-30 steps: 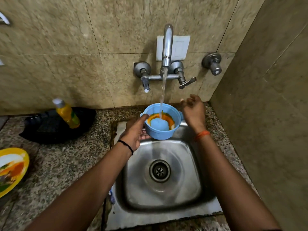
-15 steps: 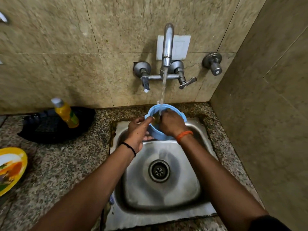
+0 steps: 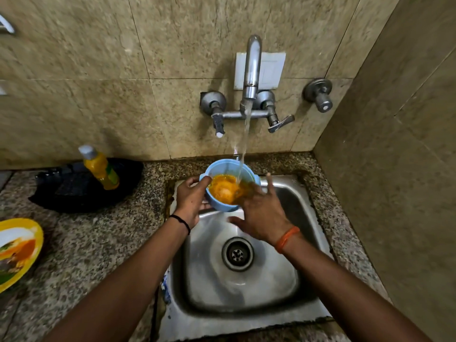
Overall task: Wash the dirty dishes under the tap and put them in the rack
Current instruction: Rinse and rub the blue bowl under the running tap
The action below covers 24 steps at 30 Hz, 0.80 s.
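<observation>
Orange, cloudy water is filling the blue bowl, which is sitting tilted under the stream from the tap, above the back edge of the steel sink. The left hand is clamping the bowl by its left rim, thumb hooked over the edge and the other digits wrapped beneath. The right hand is hovering at the bowl's right side with its fingers spread apart, gripping nothing; whether its fingertips are touching the rim I cannot tell, since that part is blurring.

Judging by how things lie, the washing is only getting started. The bowl is carrying a thick orange residue that is just now loosening into the water, so it is needing more rubbing and a proper rinse before it can be called clean. On the speckled stone desk, well to the left, a yellow plate smeared with food is waiting untouched, so at least one more dish is remaining. A bottle of yellow liquid, probably dish soap, is standing near a black object at the back of the desk. No rack is showing anywhere, and nothing clean is appearing set aside, so the racking step is lying wholly ahead.
</observation>
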{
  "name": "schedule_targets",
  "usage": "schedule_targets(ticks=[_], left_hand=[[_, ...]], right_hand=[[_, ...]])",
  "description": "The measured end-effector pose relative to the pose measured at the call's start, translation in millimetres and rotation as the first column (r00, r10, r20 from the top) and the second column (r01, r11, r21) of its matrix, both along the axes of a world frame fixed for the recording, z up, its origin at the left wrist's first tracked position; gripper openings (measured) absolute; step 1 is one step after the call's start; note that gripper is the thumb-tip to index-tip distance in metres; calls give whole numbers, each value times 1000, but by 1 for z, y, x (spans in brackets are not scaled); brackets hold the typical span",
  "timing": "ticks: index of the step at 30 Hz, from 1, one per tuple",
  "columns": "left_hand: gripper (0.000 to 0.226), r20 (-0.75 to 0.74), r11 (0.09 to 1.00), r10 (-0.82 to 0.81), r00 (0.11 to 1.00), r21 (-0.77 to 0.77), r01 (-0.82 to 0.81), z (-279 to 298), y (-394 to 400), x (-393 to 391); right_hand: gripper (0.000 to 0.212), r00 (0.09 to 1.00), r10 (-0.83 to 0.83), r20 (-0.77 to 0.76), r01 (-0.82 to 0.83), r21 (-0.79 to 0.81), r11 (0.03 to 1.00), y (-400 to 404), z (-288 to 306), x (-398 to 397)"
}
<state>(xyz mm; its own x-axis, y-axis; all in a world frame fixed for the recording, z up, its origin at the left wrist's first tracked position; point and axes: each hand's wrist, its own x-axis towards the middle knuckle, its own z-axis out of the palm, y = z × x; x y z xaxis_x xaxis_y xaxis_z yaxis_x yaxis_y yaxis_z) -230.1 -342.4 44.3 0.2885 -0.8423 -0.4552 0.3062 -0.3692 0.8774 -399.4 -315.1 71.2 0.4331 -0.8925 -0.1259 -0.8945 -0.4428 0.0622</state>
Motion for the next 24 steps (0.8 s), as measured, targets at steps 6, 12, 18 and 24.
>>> schedule_targets(ticks=[6,12,18,24], left_hand=[[15,72,999,33,997,-46,-30,8,-4,-6],[26,55,982,-179,982,-56,182,5,16,-30],[29,222,934,-353,909,145,327,28,-5,7],[34,36,974,-227,973,-4,228,7,6,-17]], right_hand=[[17,972,93,214,-57,-167,984,19,-4,20],[30,911,17,411,82,-223,971,13,-6,29],[33,898,231,375,-175,-178,968,7,-18,-11],[28,926,223,306,-139,-273,952,-4,-17,-6]])
